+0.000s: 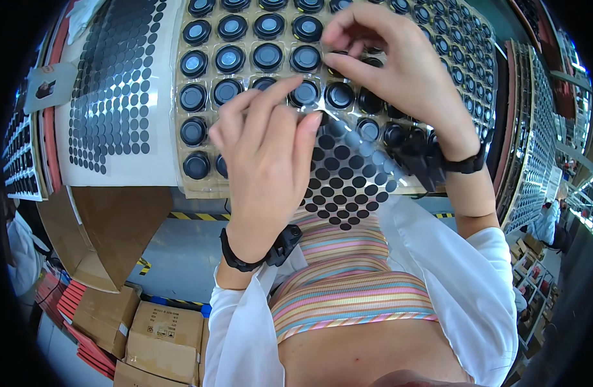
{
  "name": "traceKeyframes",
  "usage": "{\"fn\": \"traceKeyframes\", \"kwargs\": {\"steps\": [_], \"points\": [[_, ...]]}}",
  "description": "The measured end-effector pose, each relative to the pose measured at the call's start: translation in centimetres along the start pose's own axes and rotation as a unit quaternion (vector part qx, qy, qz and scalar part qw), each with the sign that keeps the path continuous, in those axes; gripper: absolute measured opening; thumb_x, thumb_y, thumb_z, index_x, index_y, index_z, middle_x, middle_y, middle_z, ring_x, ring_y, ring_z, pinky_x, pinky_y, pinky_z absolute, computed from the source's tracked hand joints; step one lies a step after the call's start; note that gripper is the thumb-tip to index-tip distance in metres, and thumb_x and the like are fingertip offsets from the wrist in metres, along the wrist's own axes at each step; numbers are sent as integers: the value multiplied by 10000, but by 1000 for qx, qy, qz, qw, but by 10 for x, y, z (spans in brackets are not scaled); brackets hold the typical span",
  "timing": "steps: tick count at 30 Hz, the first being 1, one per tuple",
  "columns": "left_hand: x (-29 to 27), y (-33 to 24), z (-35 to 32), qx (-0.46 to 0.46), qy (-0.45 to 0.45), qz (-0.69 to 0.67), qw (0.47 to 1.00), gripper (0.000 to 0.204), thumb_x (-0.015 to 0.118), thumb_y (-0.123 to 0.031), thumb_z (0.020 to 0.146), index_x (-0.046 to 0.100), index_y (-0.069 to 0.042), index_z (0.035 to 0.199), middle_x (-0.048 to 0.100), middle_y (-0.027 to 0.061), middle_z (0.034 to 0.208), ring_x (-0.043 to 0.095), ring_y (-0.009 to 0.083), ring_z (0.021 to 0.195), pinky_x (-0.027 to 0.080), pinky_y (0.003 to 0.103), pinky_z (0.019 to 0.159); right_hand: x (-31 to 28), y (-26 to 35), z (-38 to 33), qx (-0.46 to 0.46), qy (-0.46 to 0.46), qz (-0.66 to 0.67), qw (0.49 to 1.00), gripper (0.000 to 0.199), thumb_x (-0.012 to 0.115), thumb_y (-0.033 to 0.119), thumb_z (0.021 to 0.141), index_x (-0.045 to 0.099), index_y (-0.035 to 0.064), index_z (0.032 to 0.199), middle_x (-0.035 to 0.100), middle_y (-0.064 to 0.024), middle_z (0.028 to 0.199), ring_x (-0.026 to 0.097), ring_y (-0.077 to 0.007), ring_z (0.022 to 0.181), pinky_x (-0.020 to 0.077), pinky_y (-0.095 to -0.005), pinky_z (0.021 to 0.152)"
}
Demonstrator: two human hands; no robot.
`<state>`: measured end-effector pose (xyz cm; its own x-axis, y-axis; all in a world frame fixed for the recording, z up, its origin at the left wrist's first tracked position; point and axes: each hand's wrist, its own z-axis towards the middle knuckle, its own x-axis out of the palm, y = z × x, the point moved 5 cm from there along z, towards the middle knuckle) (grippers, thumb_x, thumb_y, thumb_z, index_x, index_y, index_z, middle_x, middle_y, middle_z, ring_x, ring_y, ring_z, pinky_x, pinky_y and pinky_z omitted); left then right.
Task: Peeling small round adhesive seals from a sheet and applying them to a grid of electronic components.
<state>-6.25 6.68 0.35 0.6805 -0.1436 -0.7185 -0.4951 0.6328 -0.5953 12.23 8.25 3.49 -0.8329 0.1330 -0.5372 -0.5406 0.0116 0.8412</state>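
My left hand [264,151] holds a clear sheet of round black stickers [341,168] by its upper corner at the thumb, with the index finger stretched forward. The sheet hangs over the tray's near edge, in front of my body. My right hand [400,61] is over the tray, thumb and fingers curled close together above a round black part; what they hold, if anything, I cannot make out. Round black parts with grey centres [267,57] sit in rows in the clear-pocketed tray [190,184]. Some parts beneath my hands are hidden.
A second sheet of round black stickers [116,84] lies on white backing at the left, beside a grey card with a cut-out [50,88]. Stacked trays [532,129] stand at the right. Cardboard boxes [164,338] and an open carton [106,226] are below left.
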Motion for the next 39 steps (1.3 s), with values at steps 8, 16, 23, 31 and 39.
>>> {"fn": "traceKeyframes", "kwargs": {"steps": [8, 16, 23, 31, 39], "points": [[-22, 6, -18, 10, -98, -79, 992, 307, 488, -147, 1057, 576, 75, 866, 677, 172, 1097, 621, 251, 944, 526, 323, 751, -27, 7, -52, 89, 239, 133, 958, 151, 735, 63, 919, 670, -34, 1015, 701, -57, 958, 685, -116, 915, 575, -255, 861], [-24, 2, -27, 21, -164, -91, 982, 183, 667, -127, 944, 611, -11, 815, 702, 110, 1036, 588, 248, 804, 422, 361, 763, -22, 9, -64, 114, 261, 148, 947, 159, 787, 1, 844, 683, -49, 954, 721, -70, 924, 720, -130, 891, 590, -261, 845], [-26, -3, -22, -9, -97, -51, 994, 301, 546, -175, 1040, 608, 51, 851, 688, 137, 1067, 611, 239, 859, 497, 354, 791, -17, 13, -56, 97, 245, 36, 964, 114, 803, -26, 795, 701, -38, 843, 732, -51, 794, 729, -113, 786, 592, -241, 733], [-31, 22, -14, -92, -81, 2, 992, 214, 606, -163, 993, 614, -17, 837, 705, 65, 1210, 532, 284, 1050, 346, 407, 968, -12, 15, -13, 19, 235, 46, 971, 100, 805, 47, 824, 727, -10, 852, 735, -48, 812, 702, -107, 758, 569, -244, 732], [-27, 34, -8, -86, -44, 51, 994, 251, 590, -210, 1006, 636, -3, 872, 658, 53, 1311, 507, 327, 1165, 309, 459, 1027, 39, 34, 40, -41, 108, -26, 993, 152, 762, 135, 836, 706, -6, 827, 675, -123, 865, 646, -223, 858, 504, -334, 761]]}}
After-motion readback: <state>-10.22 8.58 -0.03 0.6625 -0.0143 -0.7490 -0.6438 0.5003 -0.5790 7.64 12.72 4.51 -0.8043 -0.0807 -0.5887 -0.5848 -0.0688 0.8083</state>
